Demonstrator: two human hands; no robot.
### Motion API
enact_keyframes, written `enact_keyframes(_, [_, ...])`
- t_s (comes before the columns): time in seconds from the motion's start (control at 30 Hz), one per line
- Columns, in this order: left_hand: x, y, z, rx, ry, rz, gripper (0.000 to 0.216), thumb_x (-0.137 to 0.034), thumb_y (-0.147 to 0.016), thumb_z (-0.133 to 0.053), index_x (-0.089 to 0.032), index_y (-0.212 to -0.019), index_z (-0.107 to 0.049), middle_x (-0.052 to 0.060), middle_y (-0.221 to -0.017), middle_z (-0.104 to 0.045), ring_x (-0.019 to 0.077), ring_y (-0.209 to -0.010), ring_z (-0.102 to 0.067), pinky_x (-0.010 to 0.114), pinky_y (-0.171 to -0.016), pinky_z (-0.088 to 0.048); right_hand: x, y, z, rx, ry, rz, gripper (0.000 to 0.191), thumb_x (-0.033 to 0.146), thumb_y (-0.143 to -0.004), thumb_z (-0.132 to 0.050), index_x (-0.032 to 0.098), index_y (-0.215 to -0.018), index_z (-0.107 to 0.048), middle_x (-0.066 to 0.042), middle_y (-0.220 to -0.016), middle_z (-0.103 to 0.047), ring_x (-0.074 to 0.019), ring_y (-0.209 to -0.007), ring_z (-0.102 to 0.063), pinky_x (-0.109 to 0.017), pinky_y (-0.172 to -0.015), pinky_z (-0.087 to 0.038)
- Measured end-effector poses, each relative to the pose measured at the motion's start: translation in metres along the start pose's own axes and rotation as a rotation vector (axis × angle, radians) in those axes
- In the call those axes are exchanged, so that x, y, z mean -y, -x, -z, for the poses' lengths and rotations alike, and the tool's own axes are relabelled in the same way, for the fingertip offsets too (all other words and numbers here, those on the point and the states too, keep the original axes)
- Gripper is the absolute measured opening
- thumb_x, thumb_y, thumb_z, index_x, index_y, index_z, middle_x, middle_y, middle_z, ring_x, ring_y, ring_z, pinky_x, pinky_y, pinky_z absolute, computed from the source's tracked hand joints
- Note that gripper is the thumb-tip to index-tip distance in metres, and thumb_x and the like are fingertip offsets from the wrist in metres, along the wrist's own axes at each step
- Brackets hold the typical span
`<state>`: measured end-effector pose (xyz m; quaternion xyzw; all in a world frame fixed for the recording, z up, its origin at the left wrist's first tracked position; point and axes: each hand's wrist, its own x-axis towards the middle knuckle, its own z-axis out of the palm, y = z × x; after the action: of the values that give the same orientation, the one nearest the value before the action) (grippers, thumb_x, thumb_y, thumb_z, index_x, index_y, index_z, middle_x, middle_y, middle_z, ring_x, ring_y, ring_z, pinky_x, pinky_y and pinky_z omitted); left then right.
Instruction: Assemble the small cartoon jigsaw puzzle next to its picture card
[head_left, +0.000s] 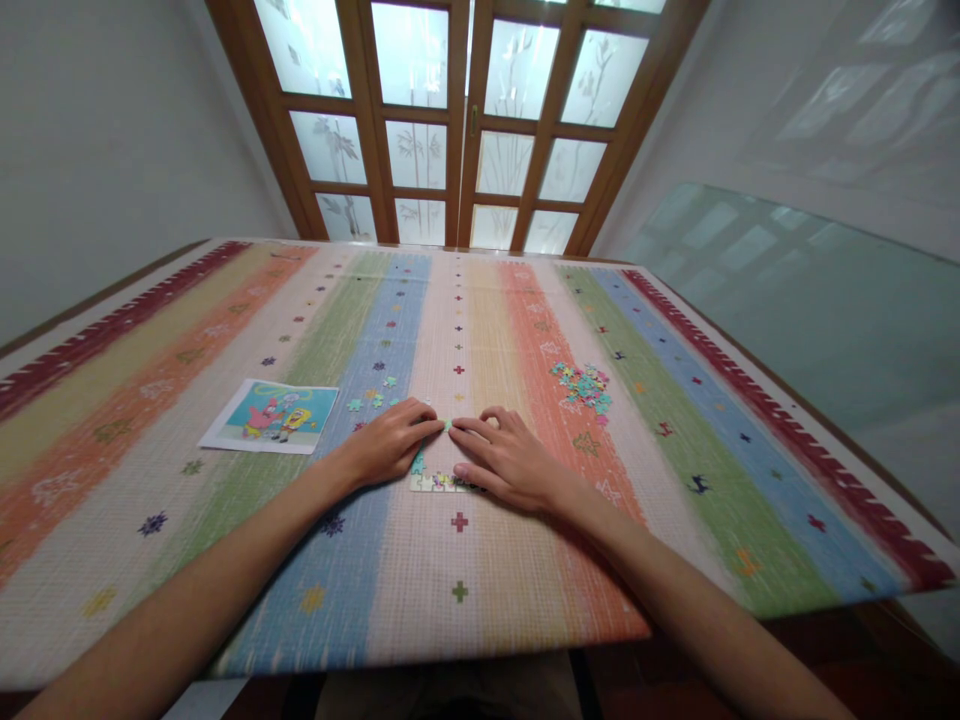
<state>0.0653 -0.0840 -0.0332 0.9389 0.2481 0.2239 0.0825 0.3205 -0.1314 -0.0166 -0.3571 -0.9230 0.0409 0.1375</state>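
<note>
Closest to the camera, two bare forearms come in from the bottom corners and meet over the middle of a table covered by a woven cloth with pastel stripes and little cross and star motifs. Just past the forearms there's a short joined strip of small pale jigsaw pieces lying flat on the cloth, right between the two hands.

The left hand sits palm down, fingers stretched forward and loosely together, fingertips pinching or pressing a tiny green puzzle piece just above the strip. The right hand is also palm down, fingers extended toward the left and slightly spread, the index tip meeting that same green piece and the lower fingers resting on the strip's right end. Honestly can't tell which hand really grips the piece, it's too small.

A bit further out, a few loose teal pieces lie near the left hand, and a printed cartoon reference picture with a white border lies flat to the left. On the right side, well apart, a heap of mixed-colour puzzle pieces. Beyond the table, a wooden door with frosted glass panes.
</note>
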Motion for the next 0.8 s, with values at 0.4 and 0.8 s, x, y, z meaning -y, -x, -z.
enact_keyframes(0.4, [0.056,0.010,0.017,-0.206,-0.208,0.567,0.036,-0.032,-0.094,-0.053,-0.017,-0.121,-0.071,0.014,-0.122,-0.064,0.0330,-0.115,-0.052,0.053,-0.107,-0.041,-0.013,0.006,0.000,-0.105,-0.014,-0.022,0.042,0.040,-0.107,-0.045,0.023,-0.145,-0.053,-0.011,-0.147,-0.058,-0.0320,-0.124,-0.051,-0.052,-0.106,-0.041])
enact_keyframes(0.8, [0.063,0.010,0.018,-0.172,-0.161,0.638,0.027,-0.033,-0.091,-0.055,-0.018,-0.104,-0.074,0.012,-0.114,-0.068,0.0332,-0.111,-0.055,0.053,-0.103,-0.042,-0.024,0.010,0.002,-0.114,-0.030,-0.050,0.036,0.037,-0.107,-0.045,0.020,-0.136,-0.059,-0.013,-0.142,-0.061,-0.0313,-0.126,-0.052,-0.051,-0.106,-0.041])
